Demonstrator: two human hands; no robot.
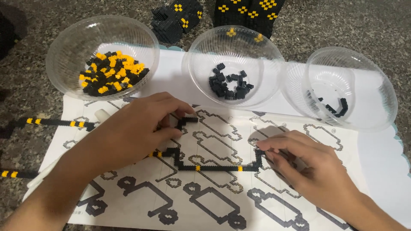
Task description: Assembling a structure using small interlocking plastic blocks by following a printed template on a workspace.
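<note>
A thin line of small black bricks with yellow dots (216,167) lies on a printed instruction sheet (205,201) that shows brick outlines. My left hand (137,128) pinches the line's upper black end near the sheet's middle. My right hand (299,164) presses its fingertips on the line's right end, where it steps upward.
Three clear plastic bowls stand behind the sheet: the left bowl (64,47) holds black and yellow bricks, the middle bowl (201,55) holds black bricks, the right bowl (376,90) holds a few black bricks. Built black-and-yellow blocks (175,17) sit at the back. Another brick strip (55,122) lies at left.
</note>
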